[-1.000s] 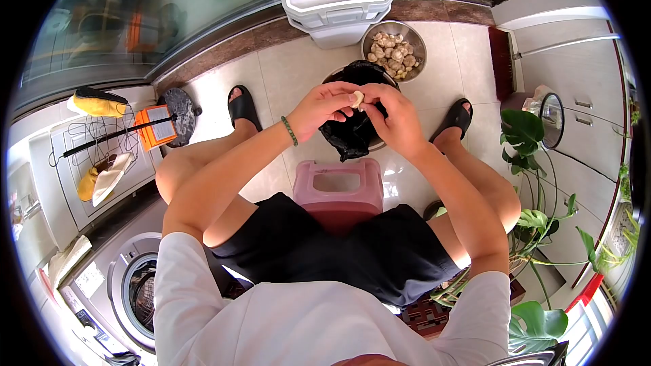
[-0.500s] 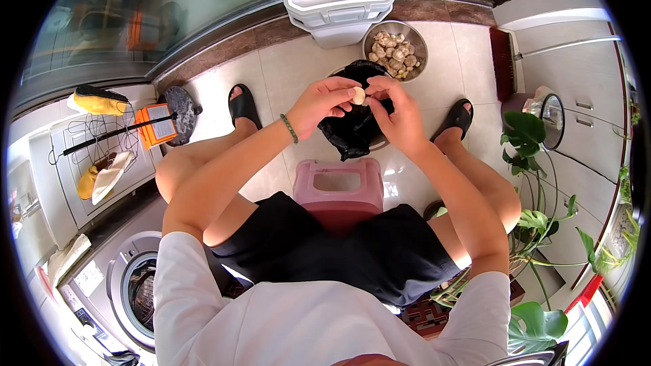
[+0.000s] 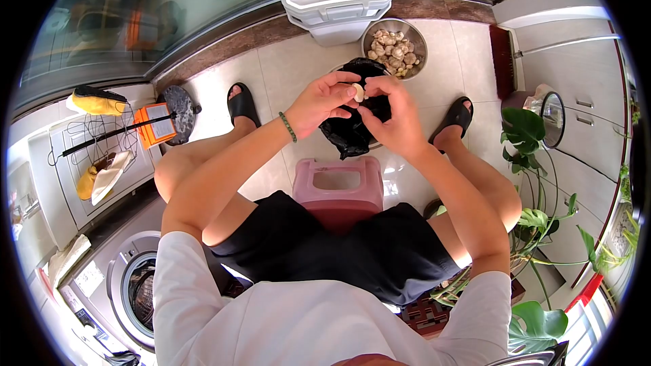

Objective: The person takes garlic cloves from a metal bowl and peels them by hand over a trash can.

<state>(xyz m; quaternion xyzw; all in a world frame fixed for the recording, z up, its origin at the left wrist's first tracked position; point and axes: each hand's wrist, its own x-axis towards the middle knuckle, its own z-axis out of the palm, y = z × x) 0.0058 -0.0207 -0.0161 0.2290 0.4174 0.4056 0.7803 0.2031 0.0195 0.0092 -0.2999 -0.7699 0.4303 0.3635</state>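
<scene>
The garlic clove is pale cream. The bin liner is glossy black. The far bowl is silver; the garlic bulbs are off-white to tan. The stool is pink, with a darker red lower section. The floor tiles are pale beige with thin grey joint lines. The bracelet is beaded green. The shirt is plain white; the shorts are plain black.

Wht tee, blk shorts, grn bracelet.
</scene>
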